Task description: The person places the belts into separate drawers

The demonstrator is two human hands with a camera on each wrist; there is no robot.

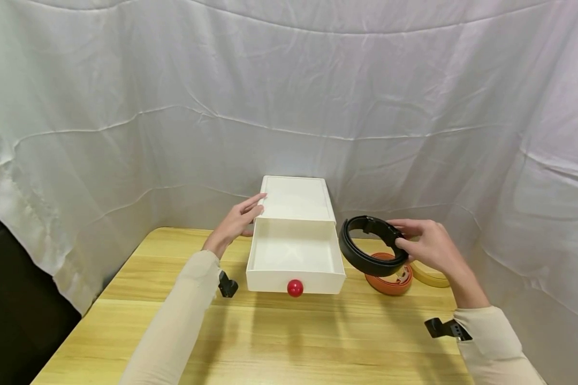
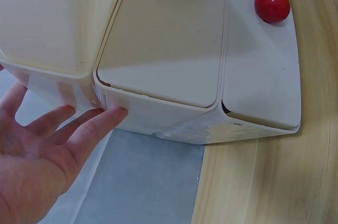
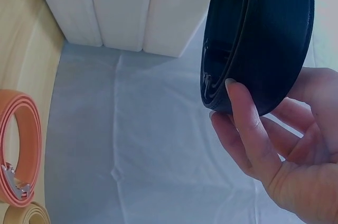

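Here the right hand [image 1: 431, 247] pinches the coiled black belt [image 1: 369, 246] beside the open drawer [image 1: 295, 256].

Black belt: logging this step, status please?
Right hand grips coiled black belt, held above table. Left hand open, fingers against white drawer unit. Top drawer pulled out, nothing inside it.
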